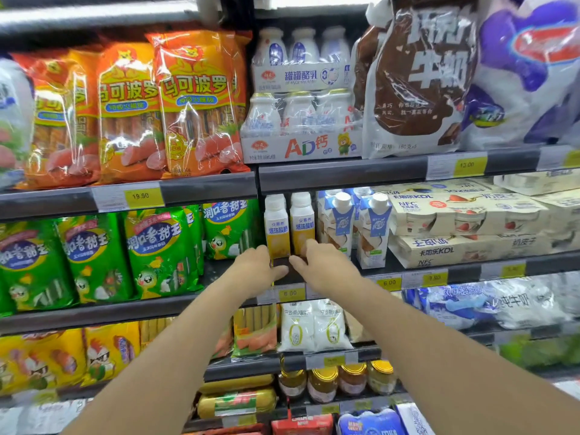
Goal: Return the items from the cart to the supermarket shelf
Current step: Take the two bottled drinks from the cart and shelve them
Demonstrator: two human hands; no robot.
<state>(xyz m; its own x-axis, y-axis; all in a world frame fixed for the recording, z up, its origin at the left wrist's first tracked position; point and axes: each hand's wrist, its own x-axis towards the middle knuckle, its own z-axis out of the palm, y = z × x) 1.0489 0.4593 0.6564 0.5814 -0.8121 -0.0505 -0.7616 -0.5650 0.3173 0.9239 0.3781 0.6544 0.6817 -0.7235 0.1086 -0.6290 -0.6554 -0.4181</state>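
Two white-and-yellow yogurt bottles stand side by side at the front of the middle shelf (470,262). My left hand (254,266) is cupped on the lower left side of the left yogurt bottle (276,227). My right hand (323,266) wraps the base of the right yogurt bottle (302,222) and hides its bottom. Both thumbs point inward over the shelf lip, almost touching. The cart is out of view.
Blue-and-white coconut cartons (370,227) stand right of the bottles, and green sausage packs (230,227) lie to the left. Cream yogurt multipacks (464,215) fill the right. A 6.00 price tag (290,293) sits below my hands. The shelf above holds AD milk packs (301,127).
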